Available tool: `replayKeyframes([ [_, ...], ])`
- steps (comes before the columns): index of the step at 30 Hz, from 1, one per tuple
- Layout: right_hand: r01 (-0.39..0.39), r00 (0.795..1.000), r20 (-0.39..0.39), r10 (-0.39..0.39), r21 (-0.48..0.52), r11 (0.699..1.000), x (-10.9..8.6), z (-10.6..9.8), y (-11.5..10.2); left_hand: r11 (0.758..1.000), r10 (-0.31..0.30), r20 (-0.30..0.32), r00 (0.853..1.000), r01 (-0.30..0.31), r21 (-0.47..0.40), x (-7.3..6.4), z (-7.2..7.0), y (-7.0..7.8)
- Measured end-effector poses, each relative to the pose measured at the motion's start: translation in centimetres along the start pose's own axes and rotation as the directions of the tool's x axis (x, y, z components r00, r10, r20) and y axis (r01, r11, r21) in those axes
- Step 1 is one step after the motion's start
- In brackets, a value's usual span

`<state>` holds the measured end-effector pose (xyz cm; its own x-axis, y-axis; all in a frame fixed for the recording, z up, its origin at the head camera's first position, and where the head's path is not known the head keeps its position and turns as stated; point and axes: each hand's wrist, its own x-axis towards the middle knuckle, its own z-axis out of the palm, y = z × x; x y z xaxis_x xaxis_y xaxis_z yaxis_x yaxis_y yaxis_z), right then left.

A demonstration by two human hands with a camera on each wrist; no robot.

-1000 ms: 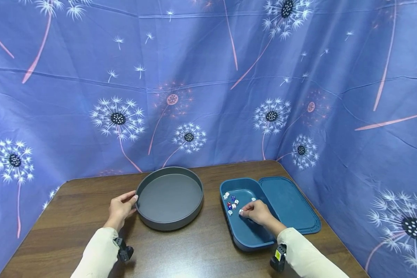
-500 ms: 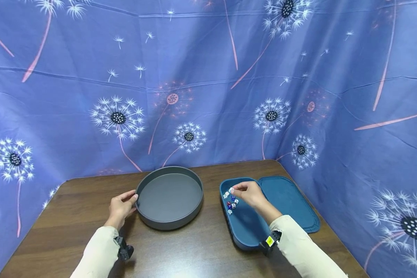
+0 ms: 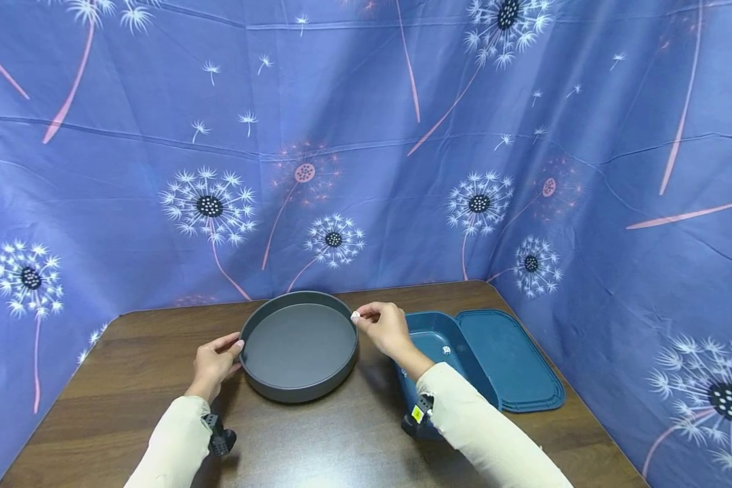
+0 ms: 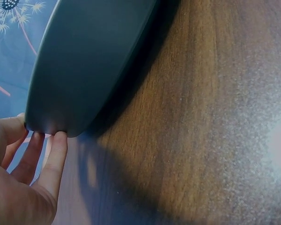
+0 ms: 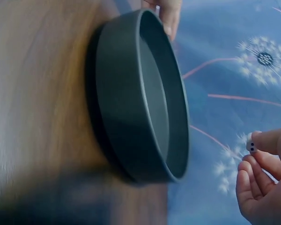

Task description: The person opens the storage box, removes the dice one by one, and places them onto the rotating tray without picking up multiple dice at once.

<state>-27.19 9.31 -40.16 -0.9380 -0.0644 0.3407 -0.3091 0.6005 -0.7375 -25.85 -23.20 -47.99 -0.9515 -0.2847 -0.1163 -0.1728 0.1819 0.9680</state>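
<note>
At the right edge of the round dark grey pan (image 3: 299,346), my right hand (image 3: 387,331) pinches a white die (image 3: 356,316) between thumb and fingertips. Dark pips show on the die (image 5: 251,143) in the right wrist view, where it is apart from the pan (image 5: 122,93). On the opposite side, my left hand (image 3: 212,369) holds the pan's rim. The left wrist view has the left hand's (image 4: 30,173) thumb at the rim and its fingers against the outer wall.
Right of the pan stands a blue rectangular container (image 3: 432,318), partly hidden by my right arm, with one white die (image 3: 446,350) visible at its far side. A flat blue lid (image 3: 512,359) lies beside it. A patterned blue cloth (image 3: 366,135) hangs behind the wooden table (image 3: 317,440).
Having lifted the white die out of the blue container, my right hand has carried it leftward to the pan's right edge. My left hand and the pan have stayed put.
</note>
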Motion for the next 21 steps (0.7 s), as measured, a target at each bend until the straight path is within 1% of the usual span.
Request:
replayKeyframes([
  [5, 0.050, 0.998, -0.028, -0.050, -0.001, 0.999, -0.1, 2.5, -0.8, 1.000, 0.003, -0.004, 1.000, -0.003, 0.001, 0.0, 0.0, 0.1],
  [8, 0.059, 0.997, -0.040, -0.060, -0.015, 0.998, -0.2, 4.0, -0.9, 1.000, -0.001, -0.008, 1.000, 0.001, 0.006, 0.0, 0.1, 0.0],
  [15, 0.053, 0.997, -0.062, -0.055, -0.036, 0.998, -0.7, 7.3, -0.8, 1.000, 0.004, -0.023, 1.000, -0.003, 0.025, -0.1, 0.0, 0.1],
  [21, 0.010, 0.997, -0.071, -0.014, -0.048, 0.999, -1.4, 9.7, -0.2, 1.000, -0.001, -0.015, 1.000, 0.001, 0.020, -0.1, 0.0, 0.2],
])
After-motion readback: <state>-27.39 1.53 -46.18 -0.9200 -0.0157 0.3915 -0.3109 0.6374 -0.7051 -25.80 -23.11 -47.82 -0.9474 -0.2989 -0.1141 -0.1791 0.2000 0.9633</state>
